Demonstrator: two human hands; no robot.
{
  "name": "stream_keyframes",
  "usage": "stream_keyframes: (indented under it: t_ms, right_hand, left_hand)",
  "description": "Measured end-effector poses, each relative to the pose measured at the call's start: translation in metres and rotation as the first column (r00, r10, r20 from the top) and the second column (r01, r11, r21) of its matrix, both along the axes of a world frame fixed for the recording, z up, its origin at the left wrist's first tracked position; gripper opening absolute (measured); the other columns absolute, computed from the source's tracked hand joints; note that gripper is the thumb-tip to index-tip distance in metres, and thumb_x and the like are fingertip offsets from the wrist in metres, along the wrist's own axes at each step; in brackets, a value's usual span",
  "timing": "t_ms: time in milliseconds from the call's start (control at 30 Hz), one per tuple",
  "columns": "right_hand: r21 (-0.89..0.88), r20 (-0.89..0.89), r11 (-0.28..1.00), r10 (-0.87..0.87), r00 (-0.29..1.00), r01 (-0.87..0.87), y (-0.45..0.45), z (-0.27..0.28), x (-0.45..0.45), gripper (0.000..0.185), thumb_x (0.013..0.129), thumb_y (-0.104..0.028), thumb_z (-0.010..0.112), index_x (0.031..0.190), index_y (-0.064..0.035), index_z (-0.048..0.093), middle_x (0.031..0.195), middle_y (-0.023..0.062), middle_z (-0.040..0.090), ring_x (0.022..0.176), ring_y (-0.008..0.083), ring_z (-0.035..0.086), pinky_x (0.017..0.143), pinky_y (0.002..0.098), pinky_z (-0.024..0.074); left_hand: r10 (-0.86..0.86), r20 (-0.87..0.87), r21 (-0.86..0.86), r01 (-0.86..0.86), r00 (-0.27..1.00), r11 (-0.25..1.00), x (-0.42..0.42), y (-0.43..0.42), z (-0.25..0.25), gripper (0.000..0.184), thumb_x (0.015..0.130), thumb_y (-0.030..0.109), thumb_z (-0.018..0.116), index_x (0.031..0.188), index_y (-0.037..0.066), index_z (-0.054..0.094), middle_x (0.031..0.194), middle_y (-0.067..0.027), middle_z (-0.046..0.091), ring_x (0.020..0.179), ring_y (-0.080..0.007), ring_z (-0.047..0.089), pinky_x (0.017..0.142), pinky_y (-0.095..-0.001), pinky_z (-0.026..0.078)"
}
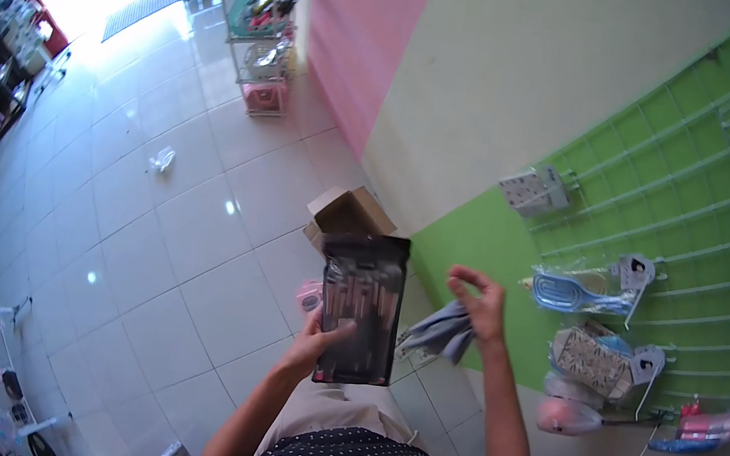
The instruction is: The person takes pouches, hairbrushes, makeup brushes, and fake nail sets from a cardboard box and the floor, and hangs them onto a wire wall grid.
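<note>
My left hand (316, 348) is closed on a black package (350, 367) with a clear front. Slim brush-like items show through the front, and my thumb lies across it. The package is upright before my body. My right hand (480, 305) is raised to the right of it, thumb and fingers apart. Grey cloth (441, 332) shows just behind and below that hand; I cannot tell whether they touch. A small pink packet (309, 295) is partly hidden behind the black package's left edge.
An open cardboard box (353, 210) stands on the tiled floor by the wall. At right, a wire grid (685, 187) carries hooks with a packaged blue hairbrush (573, 294) and other goods. A shelf rack (264, 54) stands farther off. White crumpled plastic (162, 160) lies on the floor.
</note>
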State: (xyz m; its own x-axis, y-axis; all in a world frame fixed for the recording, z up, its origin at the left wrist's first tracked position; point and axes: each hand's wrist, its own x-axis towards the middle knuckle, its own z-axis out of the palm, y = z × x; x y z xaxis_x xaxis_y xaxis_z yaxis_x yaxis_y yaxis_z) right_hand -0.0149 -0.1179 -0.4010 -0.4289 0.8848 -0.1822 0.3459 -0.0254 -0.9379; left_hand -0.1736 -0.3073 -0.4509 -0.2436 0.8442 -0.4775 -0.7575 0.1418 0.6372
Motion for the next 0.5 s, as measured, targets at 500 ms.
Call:
stream_keyframes:
  t_ms: [500]
  right_hand:
    - [0.336,-0.211,0.876,-0.288,0.934,0.346,-0.005,-0.003,-0.006,0.023,0.073,-0.015,0.062,0.062,0.0039,0.053,0.051,-0.0038,0.045,0.051,0.0033,0.034,0.045,0.0222,0.0292]
  left_hand:
    - [0.202,-0.751,0.372,0.150,0.629,0.916,0.010,0.167,0.055,0.015,0.077,0.013,0.055,0.076,-0.002,0.056,0.064,-0.0096,0.058,0.062,-0.0116,0.053,0.061,-0.0257,0.041]
